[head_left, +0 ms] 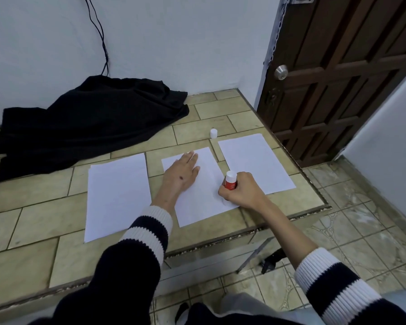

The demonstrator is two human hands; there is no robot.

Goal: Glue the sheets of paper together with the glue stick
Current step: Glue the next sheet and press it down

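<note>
Three white paper sheets lie side by side on a tiled counter (33, 221): a left sheet (117, 198), a middle sheet (204, 202) and a right sheet (256, 160). My left hand (182, 173) lies flat, fingers straight, pressing on the middle sheet's upper left part. My right hand (240, 191) grips a red glue stick (230, 181) with a white end pointing up; its lower end meets the middle sheet near the right edge. The stick's white cap (213, 133) stands on the counter beyond the sheets.
A black cloth (92, 123) is heaped at the back left against the white wall. The counter's edge (314, 184) runs close by the right sheet, with a brown door (338, 78) and tiled floor beyond.
</note>
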